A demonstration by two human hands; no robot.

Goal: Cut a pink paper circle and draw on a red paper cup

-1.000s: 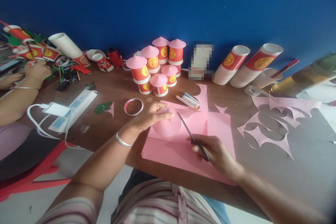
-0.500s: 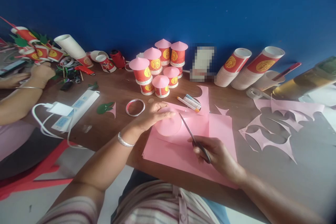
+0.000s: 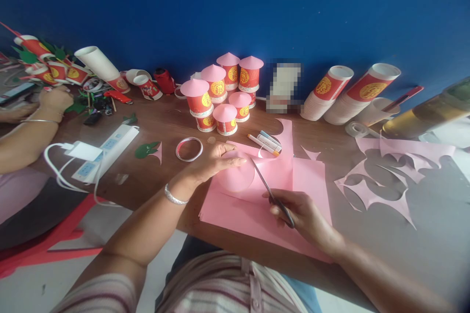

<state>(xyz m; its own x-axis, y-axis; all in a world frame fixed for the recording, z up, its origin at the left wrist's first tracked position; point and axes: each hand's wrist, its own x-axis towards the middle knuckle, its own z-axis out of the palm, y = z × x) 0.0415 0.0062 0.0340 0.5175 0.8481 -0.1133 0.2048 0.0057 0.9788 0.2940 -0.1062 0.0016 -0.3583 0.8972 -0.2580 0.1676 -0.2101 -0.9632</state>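
Over a stack of pink paper (image 3: pixel 264 225) on the bench (image 3: pixel 161 129), the left hand (image 3: pixel 213 161) pinches a pink disc (image 3: pixel 237 178) between thumb and fingers. The right hand (image 3: pixel 304 212) is curled around scissors (image 3: pixel 284 212), their blades at the disc's right edge. Markers (image 3: pixel 267 145) lie just beyond; cone-topped red cups (image 3: pixel 226 124) stand farther back, paper scraps (image 3: pixel 382 193) to the right.

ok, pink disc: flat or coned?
Looks flat: the disc shows a broad round outline, with no peak like those on the hats. The part under the left hand can't be told.
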